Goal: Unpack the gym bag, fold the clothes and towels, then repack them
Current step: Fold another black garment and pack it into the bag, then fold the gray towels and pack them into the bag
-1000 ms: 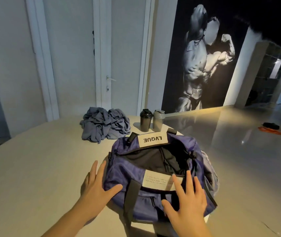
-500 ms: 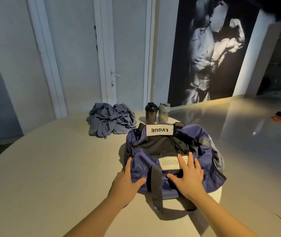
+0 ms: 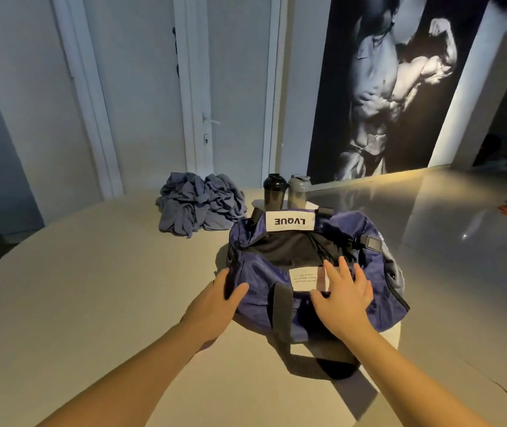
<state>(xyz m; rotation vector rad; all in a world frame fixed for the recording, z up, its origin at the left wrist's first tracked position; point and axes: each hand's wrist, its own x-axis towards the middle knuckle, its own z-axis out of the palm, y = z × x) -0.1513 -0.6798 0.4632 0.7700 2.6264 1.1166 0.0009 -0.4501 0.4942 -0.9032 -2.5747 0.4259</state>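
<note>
A pale round bench (image 3: 76,303) carries a navy gym bag (image 3: 255,272), which sits at the near right of the top with its zip mouth gaping and dark lining showing. A crumpled heap of grey-blue clothes (image 3: 200,208) lies behind the bag to the left, apart from it. The person's left hand (image 3: 215,306) presses against the bag's left end, thumb laid on the fabric. The right hand (image 3: 341,300) rests flat on the bag's near top, fingers spread over a white printed patch. The grip of both hands is apart, clamped on nothing. A black shaker bottle (image 3: 274,192) and a grey shaker bottle (image 3: 298,191) stand upright, side by side, just behind the bag.
</note>
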